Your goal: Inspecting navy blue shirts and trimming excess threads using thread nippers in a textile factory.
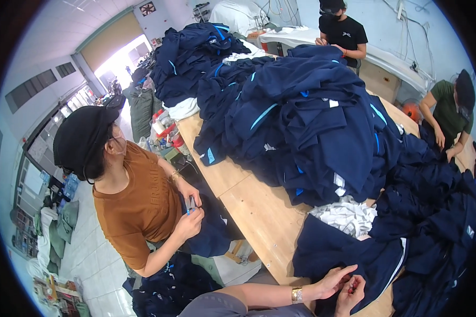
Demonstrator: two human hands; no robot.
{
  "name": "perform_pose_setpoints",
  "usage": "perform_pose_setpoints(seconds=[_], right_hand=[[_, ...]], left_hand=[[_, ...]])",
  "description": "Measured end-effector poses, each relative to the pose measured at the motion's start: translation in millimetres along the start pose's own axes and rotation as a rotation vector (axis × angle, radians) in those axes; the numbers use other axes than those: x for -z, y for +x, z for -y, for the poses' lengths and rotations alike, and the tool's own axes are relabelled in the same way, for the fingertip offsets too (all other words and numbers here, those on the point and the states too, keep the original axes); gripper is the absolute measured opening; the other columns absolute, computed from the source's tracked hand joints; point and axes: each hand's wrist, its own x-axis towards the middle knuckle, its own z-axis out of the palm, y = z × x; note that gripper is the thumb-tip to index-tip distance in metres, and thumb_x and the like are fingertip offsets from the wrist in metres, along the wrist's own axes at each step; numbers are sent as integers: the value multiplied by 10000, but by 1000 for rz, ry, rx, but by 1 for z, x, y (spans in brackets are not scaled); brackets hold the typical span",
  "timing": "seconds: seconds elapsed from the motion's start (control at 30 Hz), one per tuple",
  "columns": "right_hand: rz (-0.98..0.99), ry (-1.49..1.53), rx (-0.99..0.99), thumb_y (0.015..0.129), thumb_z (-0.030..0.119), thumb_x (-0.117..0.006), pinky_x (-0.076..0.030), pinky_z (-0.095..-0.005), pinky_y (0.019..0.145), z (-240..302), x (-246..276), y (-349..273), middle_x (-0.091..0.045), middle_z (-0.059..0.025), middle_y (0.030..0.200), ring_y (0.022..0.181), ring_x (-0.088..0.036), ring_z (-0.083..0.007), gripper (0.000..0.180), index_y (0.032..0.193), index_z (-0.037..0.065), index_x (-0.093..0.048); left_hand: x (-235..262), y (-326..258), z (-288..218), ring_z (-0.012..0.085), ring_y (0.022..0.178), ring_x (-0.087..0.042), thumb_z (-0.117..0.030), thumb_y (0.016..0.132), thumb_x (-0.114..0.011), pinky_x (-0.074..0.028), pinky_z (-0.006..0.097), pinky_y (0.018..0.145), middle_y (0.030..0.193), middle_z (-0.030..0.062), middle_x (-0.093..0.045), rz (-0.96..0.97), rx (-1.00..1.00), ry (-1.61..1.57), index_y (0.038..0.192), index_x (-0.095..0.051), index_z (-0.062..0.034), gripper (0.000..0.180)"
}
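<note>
Both of my hands are close together over a navy-blue garment (322, 245) with a white stripe, at the table's near edge. My left hand (330, 282), with a gold watch on its wrist, has its fingers stretched out and slightly cupped. Against it, my right hand (349, 298) has its fingers curled in. Small dark-red things (350, 286) show between the two hands, mostly covered by the fingers; their kind cannot be made out.
A tall heap of navy garments (301, 116) covers much of the wooden table (259, 211). White scraps (346, 216) lie beyond my hands; more navy cloth (433, 222) is piled right. A co-worker in brown (137, 201) at left holds small snips (190, 205); two others work farther off.
</note>
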Motion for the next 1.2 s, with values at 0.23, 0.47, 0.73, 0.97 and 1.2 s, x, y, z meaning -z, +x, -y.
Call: perform_pose_setpoints(seconds=[0.23, 0.47, 0.73, 0.97, 1.2], right_hand=[[50, -89, 9, 797, 61, -603, -484, -253, 570, 7, 9, 6, -625, -77, 713, 603, -594, -149, 209, 1004, 90, -583], [78, 66, 46, 804, -23, -575, -476, -213, 607, -10, 9, 7, -648, -75, 827, 676, -586, -98, 218, 1014, 31, -601], [80, -2, 143, 780, -36, -565, -493, -226, 628, 12, 14, 21, -654, -87, 824, 689, -615, -127, 228, 996, 26, -603], [160, -63, 158, 786, 29, -604, -500, -246, 622, 10, 13, 11, -647, -86, 786, 667, -625, -161, 157, 942, 39, -593], [-139, 65, 13, 808, 33, -626, -453, -205, 522, 24, 8, 17, -646, -63, 771, 568, -543, -98, 182, 990, 45, -632]], left_hand=[[-7, 2, -5, 57, 579, -467, -285, 835, -609, -377, 185, 518, 665, -20, -512, 85, 37, 55, 717, -522, -117, 223], [-5, 7, 3, 41, 625, -505, -253, 858, -580, -375, 165, 526, 718, -25, -555, 88, -57, 79, 810, -570, -104, 157], [-11, 4, -7, 61, 621, -530, -283, 837, -608, -403, 190, 524, 716, -8, -568, 33, -66, 109, 793, -568, -84, 208], [-13, 24, -10, 120, 679, -580, -269, 809, -649, -463, 230, 582, 760, 29, -591, -19, -90, 32, 783, -582, -50, 231], [-18, 8, -13, 103, 706, -555, -220, 847, -605, -456, 222, 639, 782, 32, -580, 77, -125, 105, 822, -575, -40, 184]])
